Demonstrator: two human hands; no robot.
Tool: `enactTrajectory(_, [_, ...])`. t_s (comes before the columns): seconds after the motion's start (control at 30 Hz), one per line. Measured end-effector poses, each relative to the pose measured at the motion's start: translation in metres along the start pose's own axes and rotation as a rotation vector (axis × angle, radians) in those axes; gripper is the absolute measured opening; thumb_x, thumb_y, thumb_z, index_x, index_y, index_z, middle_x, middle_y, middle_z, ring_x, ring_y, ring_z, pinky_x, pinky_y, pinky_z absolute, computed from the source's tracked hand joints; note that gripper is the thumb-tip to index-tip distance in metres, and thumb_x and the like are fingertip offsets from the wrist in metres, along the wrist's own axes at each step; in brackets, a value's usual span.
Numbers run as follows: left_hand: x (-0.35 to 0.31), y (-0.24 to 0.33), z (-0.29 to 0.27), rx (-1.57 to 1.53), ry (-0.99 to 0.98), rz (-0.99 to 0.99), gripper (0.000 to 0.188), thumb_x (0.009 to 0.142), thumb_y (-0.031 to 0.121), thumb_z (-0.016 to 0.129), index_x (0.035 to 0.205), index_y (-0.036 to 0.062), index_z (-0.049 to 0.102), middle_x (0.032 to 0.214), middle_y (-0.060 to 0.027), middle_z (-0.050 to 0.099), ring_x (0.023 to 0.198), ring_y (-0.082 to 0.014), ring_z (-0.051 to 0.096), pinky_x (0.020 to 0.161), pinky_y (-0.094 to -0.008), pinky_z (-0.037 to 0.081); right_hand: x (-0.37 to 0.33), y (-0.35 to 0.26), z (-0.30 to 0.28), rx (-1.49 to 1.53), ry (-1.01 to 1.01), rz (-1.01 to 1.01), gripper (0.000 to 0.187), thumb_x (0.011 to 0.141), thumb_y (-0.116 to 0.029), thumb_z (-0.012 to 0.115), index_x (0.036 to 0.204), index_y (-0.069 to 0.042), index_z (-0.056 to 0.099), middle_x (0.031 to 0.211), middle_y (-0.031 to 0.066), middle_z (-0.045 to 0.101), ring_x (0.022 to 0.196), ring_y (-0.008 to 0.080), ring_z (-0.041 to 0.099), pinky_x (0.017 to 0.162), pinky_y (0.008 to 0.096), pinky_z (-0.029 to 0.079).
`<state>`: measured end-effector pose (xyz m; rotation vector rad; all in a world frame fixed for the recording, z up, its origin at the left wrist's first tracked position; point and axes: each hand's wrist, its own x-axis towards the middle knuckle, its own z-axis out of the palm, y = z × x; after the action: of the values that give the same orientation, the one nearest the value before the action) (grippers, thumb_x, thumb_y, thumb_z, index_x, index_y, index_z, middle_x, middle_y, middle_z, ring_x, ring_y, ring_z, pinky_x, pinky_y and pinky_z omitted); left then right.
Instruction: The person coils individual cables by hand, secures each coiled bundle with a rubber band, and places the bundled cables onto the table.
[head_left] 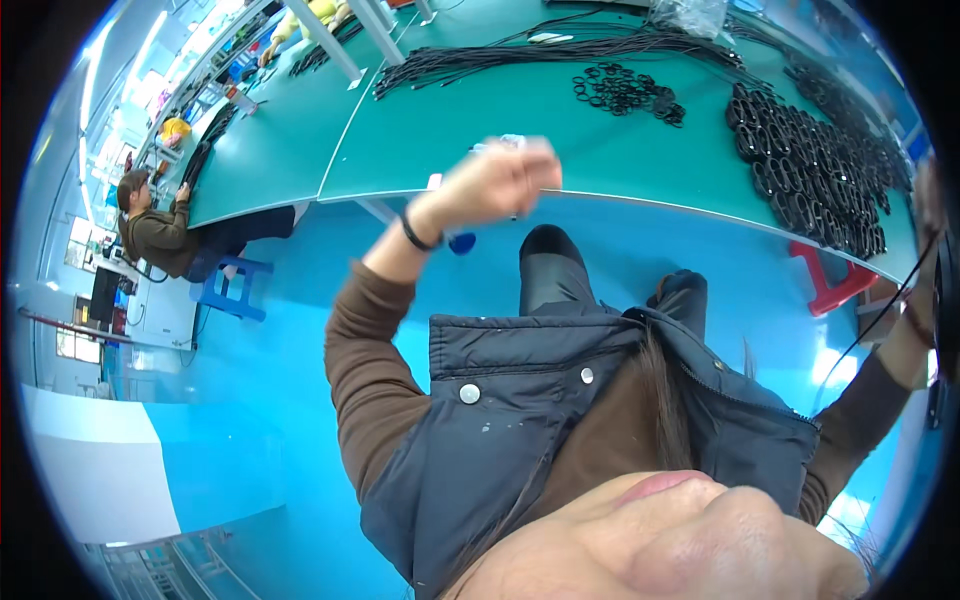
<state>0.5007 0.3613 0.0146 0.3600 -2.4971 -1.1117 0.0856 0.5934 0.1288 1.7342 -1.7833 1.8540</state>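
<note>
near the green table [440, 150] on blue floor [300, 330], hands [500, 182] are well apart.

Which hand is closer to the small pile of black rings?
Left. The left hand is at the near edge of the table; the rings lie beyond it, to its right. The right hand is much farther off, at the picture's right edge.

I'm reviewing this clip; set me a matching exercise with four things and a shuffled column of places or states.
1. Blue stool
2. Left hand
3. Cables
4. Red stool

A. black, stretched along the table
B. at the picture's right
C. by the seated co-worker
D. blurred, at the table's near edge

Pairs: 1-C, 2-D, 3-A, 4-B
</note>
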Motion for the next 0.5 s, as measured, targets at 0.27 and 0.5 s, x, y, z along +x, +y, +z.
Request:
enactTrajectory(0.27, [0.001,-0.02,0.084,-0.688,-0.275,-0.163,0.027,0.099,0.024,0.043,0.092,0.0005,0.054,0.057,0.007,0.034,0.049,-0.0025,0.031,0.044,-0.0188,0.026,-0.107,0.086,0.075,-0.695,-0.435,-0.114,0.069,0.078,-0.019,0.067,0.137,-0.001,0.035,0.135,0.0243,0.041,0.129,0.0346,0.037,0.104,0.0409,0.031])
enactTrajectory(0.5, [0.039,0.021,0.102,-0.837,-0.125,-0.028,0.032,0.099,0.027,0.04,0.099,-0.0014,0.054,0.056,0.0002,0.046,0.042,-0.0055,0.04,0.04,-0.0201,0.033,-0.118,0.058,0.197,-0.034,-0.384,-0.257,0.03,0.09,-0.015,0.056,0.117,-0.001,0.052,0.098,0.0128,0.061,0.089,0.0249,0.058,0.079,0.0346,0.044])
